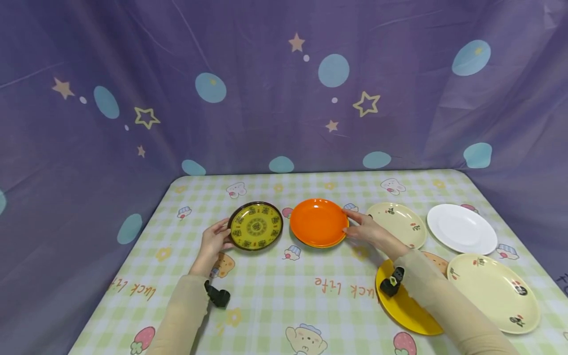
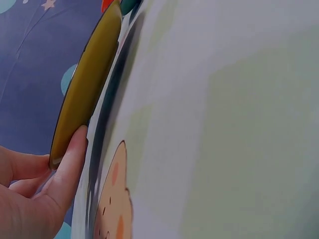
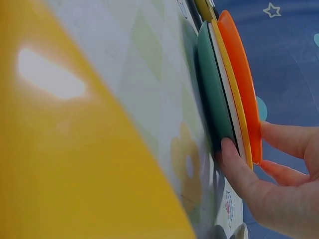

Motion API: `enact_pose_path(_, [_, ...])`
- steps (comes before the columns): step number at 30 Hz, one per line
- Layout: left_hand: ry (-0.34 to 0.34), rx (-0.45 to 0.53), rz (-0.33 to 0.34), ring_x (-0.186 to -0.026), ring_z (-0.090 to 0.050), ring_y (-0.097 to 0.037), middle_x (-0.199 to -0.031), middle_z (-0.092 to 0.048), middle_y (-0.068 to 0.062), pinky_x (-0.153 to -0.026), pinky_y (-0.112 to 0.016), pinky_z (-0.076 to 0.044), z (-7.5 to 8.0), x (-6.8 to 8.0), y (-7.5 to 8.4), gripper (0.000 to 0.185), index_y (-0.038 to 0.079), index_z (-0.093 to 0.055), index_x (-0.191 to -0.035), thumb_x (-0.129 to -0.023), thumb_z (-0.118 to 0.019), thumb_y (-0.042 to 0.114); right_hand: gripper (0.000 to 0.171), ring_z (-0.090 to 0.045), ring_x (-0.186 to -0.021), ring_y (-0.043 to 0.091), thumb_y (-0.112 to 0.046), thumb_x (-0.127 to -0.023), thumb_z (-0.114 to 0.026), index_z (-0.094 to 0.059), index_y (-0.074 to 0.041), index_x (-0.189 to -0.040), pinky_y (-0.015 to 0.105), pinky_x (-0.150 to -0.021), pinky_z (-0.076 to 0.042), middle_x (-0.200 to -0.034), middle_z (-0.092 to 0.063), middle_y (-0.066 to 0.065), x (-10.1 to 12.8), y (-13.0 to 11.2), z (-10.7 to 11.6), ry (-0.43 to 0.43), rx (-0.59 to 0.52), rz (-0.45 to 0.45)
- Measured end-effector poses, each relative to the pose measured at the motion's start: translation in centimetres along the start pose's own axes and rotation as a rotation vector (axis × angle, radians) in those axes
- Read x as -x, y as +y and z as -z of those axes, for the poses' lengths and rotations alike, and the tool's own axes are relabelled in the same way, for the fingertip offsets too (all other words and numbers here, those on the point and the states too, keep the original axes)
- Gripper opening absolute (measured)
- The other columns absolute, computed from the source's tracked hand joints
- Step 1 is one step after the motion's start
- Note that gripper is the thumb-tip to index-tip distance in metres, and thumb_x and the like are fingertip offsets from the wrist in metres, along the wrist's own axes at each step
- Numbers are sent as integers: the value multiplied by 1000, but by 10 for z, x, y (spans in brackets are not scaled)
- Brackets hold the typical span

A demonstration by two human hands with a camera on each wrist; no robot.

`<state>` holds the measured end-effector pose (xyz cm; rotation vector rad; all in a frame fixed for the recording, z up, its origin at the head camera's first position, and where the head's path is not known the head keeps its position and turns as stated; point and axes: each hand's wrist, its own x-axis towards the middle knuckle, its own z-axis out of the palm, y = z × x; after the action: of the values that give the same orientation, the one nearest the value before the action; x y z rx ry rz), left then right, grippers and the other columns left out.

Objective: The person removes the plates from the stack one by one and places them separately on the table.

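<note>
My left hand [image 1: 225,235] grips the left rim of an olive-yellow patterned plate with a dark edge [image 1: 256,226] lying left of centre on the table. In the left wrist view the thumb [image 2: 72,164] presses the plate's rim [image 2: 84,89], with the other fingers behind it. My right hand [image 1: 347,223] holds the right edge of an orange plate [image 1: 317,222]. The right wrist view shows this orange plate [image 3: 239,64] on top of a stack with yellow, white and green plates [image 3: 212,84]. The thumb [image 3: 234,164] is under the stack and the fingers over the orange rim.
A checked cartoon tablecloth [image 1: 266,291] covers the table. To the right lie a cream plate [image 1: 399,223], a white plate [image 1: 461,228], a larger cream plate [image 1: 493,292] and a yellow plate [image 1: 406,308] under my right forearm. A purple curtain [image 1: 284,98] surrounds the table.
</note>
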<state>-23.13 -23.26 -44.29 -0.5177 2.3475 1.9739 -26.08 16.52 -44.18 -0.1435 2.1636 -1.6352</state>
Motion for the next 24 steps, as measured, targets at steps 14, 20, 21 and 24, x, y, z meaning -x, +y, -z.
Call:
enact_pose_path(14, [-43, -8, 21, -63, -55, -8, -125, -43, -21, -56, -25, -54, -2, -3, -2, 42, 7, -38, -134, -92, -40, 2, 65, -49, -96, 17, -1, -83, -56, -25, -8, -140, 25, -75, -52, -146, -14, 17, -1, 0, -1, 6, -9, -25])
enact_pose_path(20, [-40, 3, 43, -61, -56, -8, -125, -44, -22, -56, -24, -54, -2, -5, -3, 42, 8, -39, -134, -92, -40, 2, 65, -49, -97, 16, -1, -83, -56, -26, -9, -140, 28, -78, -51, -146, -14, 16, -1, 0, -1, 13, -14, -32])
enact_pose_path(21, [-36, 6, 49, -60, -56, -8, -125, -44, -21, -56, -24, -54, -3, -5, -4, 42, 8, -39, -134, -92, -40, 3, 65, -49, -98, 17, -1, -83, -56, -26, -9, -140, 28, -78, -51, -146, -14, 16, -1, 0, -1, 12, -12, -31])
enact_pose_path(24, [-36, 8, 51, -59, -56, -7, -126, -43, -23, -56, -24, -55, -3, -6, -4, 42, 7, -39, -134, -92, -40, 2, 64, -48, -100, 18, -1, -83, -56, -27, -9, -140, 28, -79, -51, -146, -15, 15, -1, 0, -1, 18, -8, -38])
